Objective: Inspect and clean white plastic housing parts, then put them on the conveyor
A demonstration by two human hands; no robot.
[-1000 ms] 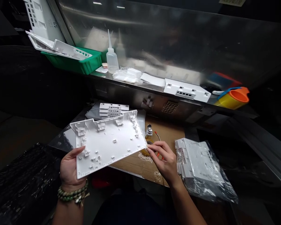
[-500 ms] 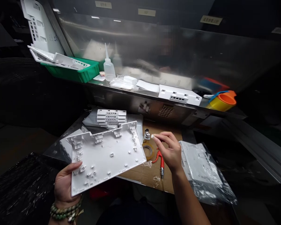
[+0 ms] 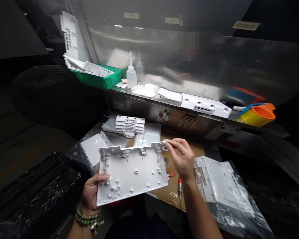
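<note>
Darkness swallows the left side; the black ribbed mat (image 3: 32,196) there is barely readable, and the upper wall is blurred. Green plastic bin (image 3: 102,77) with white panels sits on the steel shelf (image 3: 169,103) beside a clear squeeze bottle (image 3: 131,74); an orange-and-yellow cup (image 3: 257,114) is at the far right. Brown cardboard sheet (image 3: 171,192) covers the bench. Left hand (image 3: 92,194) grips the white moulded plastic panel (image 3: 132,172) by its lower left corner, thumb on top, held above the bench. Right hand (image 3: 181,157) pinches a small white piece (image 3: 164,142) at the panel's upper right corner. Bagged white parts (image 3: 224,192) lie to the right.
</note>
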